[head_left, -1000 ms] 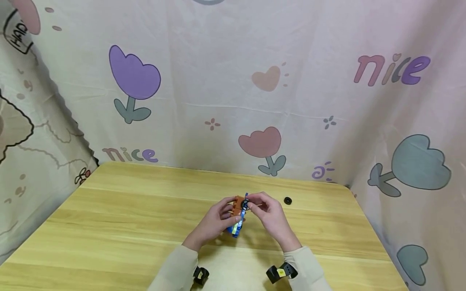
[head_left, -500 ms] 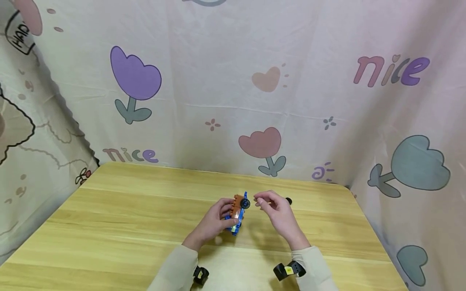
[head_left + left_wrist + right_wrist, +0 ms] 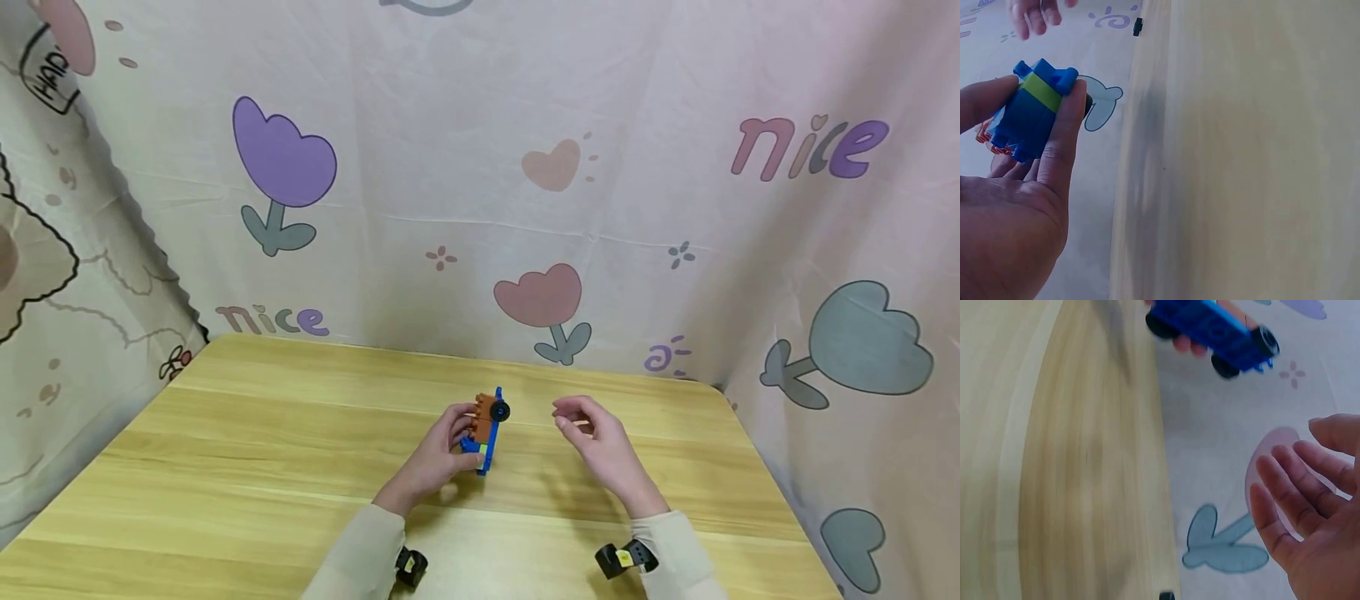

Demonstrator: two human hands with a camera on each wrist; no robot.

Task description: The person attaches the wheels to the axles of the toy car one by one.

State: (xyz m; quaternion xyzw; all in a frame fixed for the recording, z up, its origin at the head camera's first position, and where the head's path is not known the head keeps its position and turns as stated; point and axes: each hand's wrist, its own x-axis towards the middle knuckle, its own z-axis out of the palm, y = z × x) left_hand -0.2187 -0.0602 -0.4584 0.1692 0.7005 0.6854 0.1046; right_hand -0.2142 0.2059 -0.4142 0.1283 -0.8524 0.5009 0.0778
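My left hand grips a toy car built of blocks, held up over the table and tipped on end. Its body is blue with an orange part and a yellow-green stripe; the stripe faces the left wrist camera between thumb and fingers. The blue underside shows in the right wrist view, with black wheels at its corners. To the right of the car, my right hand hovers with loosely bent fingers and nothing in them. A small black wheel lies on the table, hidden behind that hand in the head view.
The wooden table reaches back to a hanging cloth printed with flowers and words. More printed cloth hangs on both sides. Each wrist carries a black camera on a strap.
My right hand has let go of the wheel on the car and drawn away to the right. The left hand still holds the car, turned slightly and a little higher in view.
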